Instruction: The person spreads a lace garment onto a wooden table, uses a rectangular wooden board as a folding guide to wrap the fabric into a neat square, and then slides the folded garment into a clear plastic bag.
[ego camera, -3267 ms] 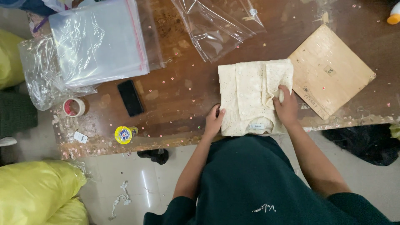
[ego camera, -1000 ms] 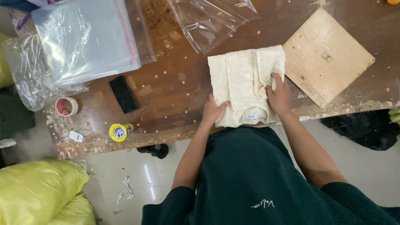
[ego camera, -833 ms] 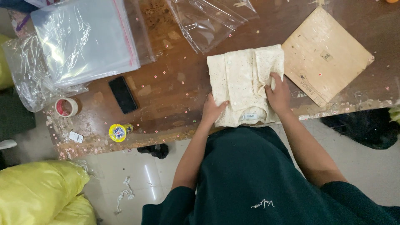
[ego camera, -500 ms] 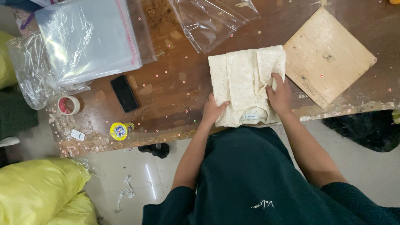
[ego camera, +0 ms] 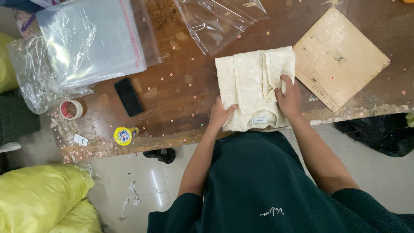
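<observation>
1. While lying folded at the bench [ego camera: 181, 90] near edge, cream shirt [ego camera: 254, 86] looks soft, light, floppy
2. Left hand [ego camera: 221, 114] fingers flat, spread on it
3. Right hand [ego camera: 290, 98] fingers pinching a fold; edges seem the best hold

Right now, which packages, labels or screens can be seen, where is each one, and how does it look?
Stack of clear plastic bags: table's far left, flat, with a red strip.
Open clear bag: beyond the cream shirt, crumpled.
Neck label: on the shirt's near edge, small, white, between left hand and right hand.
Phone: left of the shirt, screen black.
White tag: near left edge.
</observation>
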